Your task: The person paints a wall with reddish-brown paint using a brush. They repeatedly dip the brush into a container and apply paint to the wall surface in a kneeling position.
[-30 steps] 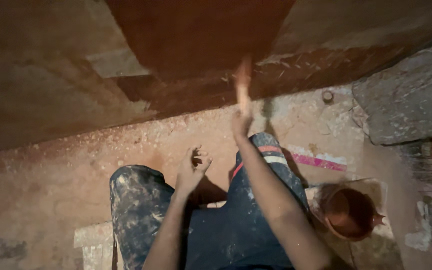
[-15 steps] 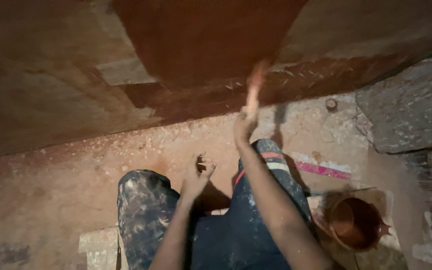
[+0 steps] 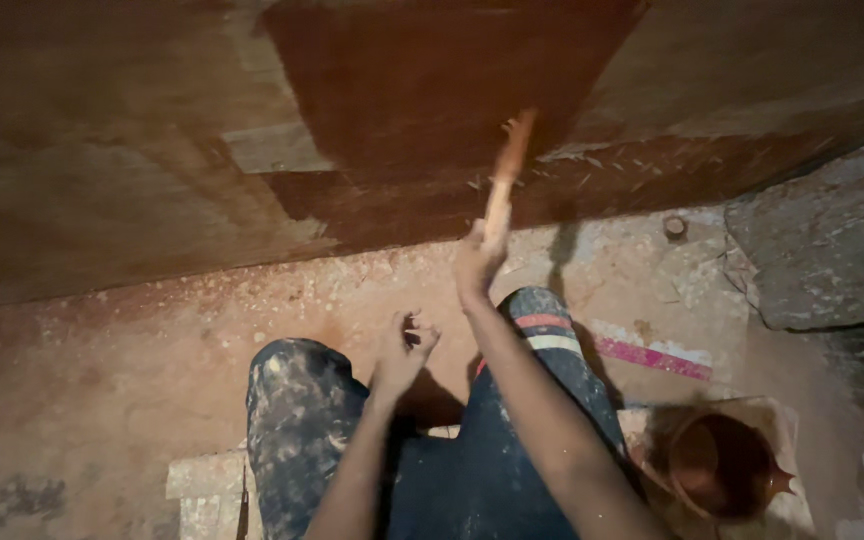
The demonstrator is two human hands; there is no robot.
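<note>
Okay, head view only: right hand (image 3: 476, 262) is raised and closed around the handle of a paintbrush (image 3: 504, 180), gripping its lower end; brush points up and slightly right, bristle end blurred, at the wooden panel (image 3: 132, 180), on the edge of the dark wet-looking patch (image 3: 432, 80). Whether bristles actually touch the wood, cannot tell from blur. Left hand (image 3: 404, 350) hangs lower, between the knees, fingers curled loosely, half closed; something small and dark shows at the fingertips but too small to tell if it's held. Person crouches, paint-spattered dark trousers (image 3: 302, 430), right knee with a red and pale stripe (image 3: 544, 332) just below the right wrist. Floor (image 3: 152, 330) is dusty, reddish, with pale crumbs along the panel base. Brown bucket (image 3: 722, 465) stands low right, beside the right leg, on a stained sheet. Pink strip (image 3: 652, 357) lies near it. Grey stone slab (image 3: 832, 240) at right edge.
</note>
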